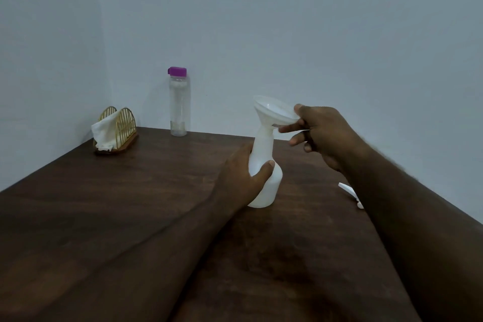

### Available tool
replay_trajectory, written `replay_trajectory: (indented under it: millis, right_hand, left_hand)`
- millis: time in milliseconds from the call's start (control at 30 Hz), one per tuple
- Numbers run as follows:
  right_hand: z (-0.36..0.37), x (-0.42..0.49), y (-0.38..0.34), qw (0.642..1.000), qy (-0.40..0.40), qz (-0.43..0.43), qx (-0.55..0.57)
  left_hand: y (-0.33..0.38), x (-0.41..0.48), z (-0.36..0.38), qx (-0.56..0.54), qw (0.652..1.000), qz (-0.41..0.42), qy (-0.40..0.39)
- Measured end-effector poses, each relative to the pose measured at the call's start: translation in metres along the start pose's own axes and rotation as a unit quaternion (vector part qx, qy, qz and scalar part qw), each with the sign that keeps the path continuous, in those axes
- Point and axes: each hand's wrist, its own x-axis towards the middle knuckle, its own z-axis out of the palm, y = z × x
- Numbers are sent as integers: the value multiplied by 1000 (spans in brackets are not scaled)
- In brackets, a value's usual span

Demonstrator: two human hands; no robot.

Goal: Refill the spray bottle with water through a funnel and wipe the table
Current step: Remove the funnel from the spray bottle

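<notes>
A white spray bottle body (269, 185), with its head off, stands slightly tilted on the dark wooden table (130, 204). My left hand (243, 178) grips its middle. A white funnel (273, 112) sits tilted in the bottle's neck, and my right hand (321, 133) pinches its rim. The white spray head (350, 192) lies on the table at the right, partly hidden behind my right forearm. A clear water bottle (178, 104) with a purple cap stands at the back by the wall.
A gold wire holder (122, 125) with a white cloth (103, 133) in it sits at the back left corner. Walls close the table at the back and the left. The table's right edge runs close past the spray head.
</notes>
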Motion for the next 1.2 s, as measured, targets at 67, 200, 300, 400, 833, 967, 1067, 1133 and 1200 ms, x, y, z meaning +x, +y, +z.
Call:
replay_trajectory:
  millis: [67,200,300,400,833,967,1067,1133,1200]
  right_hand:
    - [0,-1,1,999,3,7,42]
    - [3,-2,4,998,8,2,58]
    - [6,-1,6,999,9,-3,51]
    - [6,0,4,999,17,-4,32]
    - [6,-3,3,999,25,-19,30]
    - [9,-4,2,999,33,-10,31]
    - [8,-3,2,998,37,-17,46]
    - [9,-4,1,999,36,-10,26]
    - [8,-4,1,998,46,-20,34]
  left_hand:
    - [1,0,0,1,1000,-1,5]
    - [2,0,-1,2,1000,3,8]
    - [1,0,-1,-7,1000,3,4]
    - [-1,1,-1,-6,1000,6,2]
    - [4,0,-4,-8,1000,7,-6]
    - [3,0,-4,-11,1000,0,-5]
    - [3,0,-3,-14,1000,2,1]
    - [2,1,-3,-16,1000,2,0]
    - [2,2,-2,-16,1000,-1,-5]
